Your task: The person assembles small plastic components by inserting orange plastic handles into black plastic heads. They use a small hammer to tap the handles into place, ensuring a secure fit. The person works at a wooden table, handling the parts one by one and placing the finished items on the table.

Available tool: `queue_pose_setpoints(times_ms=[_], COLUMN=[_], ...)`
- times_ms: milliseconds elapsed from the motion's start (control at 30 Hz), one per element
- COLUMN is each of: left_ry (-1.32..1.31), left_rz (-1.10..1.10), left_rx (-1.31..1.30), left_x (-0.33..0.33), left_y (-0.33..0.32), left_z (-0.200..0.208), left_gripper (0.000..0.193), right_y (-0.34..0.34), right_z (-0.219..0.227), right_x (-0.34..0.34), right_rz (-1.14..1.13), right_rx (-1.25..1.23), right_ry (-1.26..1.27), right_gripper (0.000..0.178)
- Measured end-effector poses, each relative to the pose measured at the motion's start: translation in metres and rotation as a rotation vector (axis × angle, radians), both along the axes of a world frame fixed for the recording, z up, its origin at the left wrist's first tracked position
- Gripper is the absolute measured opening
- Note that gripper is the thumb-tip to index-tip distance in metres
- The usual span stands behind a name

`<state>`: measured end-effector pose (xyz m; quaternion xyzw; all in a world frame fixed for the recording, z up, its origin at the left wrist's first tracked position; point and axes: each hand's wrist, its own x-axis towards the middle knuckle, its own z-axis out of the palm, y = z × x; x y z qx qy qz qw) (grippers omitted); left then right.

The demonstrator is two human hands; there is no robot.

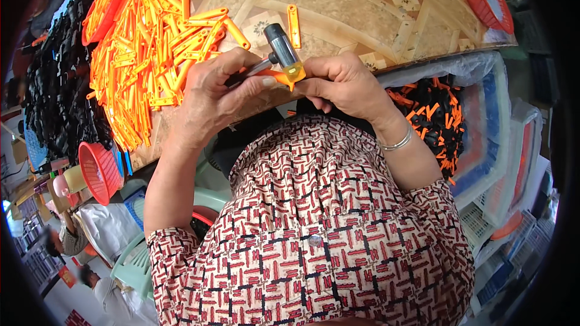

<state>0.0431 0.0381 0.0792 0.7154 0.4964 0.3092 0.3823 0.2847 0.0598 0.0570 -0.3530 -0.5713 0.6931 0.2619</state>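
My left hand point(214, 87) is closed round the dark handle of a small hammer point(281, 47). The hammer's head has a black end, a clear middle and a yellow end. Under the handle, the same hand's thumb presses on an orange plastic part point(279, 77). My right hand point(345, 84), with bangles at the wrist, pinches that part's other end beside the yellow hammer face. Fingers hide much of the part. A single long orange piece point(293, 26) lies on the table just beyond the hammer.
A big heap of orange plastic pieces point(148, 42) covers the table's left, with black parts point(57, 84) beyond it. Red baskets stand at the left edge point(103, 172) and far right point(488, 0). A lined crate point(483, 115) at my right holds black and orange parts point(432, 121).
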Motion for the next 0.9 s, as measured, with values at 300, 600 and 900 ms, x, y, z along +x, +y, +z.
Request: queue_pose_setpoints(times_ms=[300, 600, 900], left_ry=[-0.042, 0.159, 0.33], left_rz=[-0.005, 0.028, 0.139], left_rx=[-0.067, 0.123, 0.251], left_x=[-0.015, -0.003, 0.013], left_y=[-0.011, -0.021, -0.032], left_z=[0.018, 0.024, 0.024], left_gripper=[0.016, 0.017, 0.017], right_y=[-0.021, -0.022, -0.017], right_z=[0.008, 0.008, 0.006], right_x=[-0.005, -0.006, -0.002], right_rz=[-0.019, -0.011, 0.022], right_rx=[-0.026, 0.01, 0.048], right_ry=[-0.045, -0.053, -0.063], right_gripper=[0.018, 0.016, 0.012])
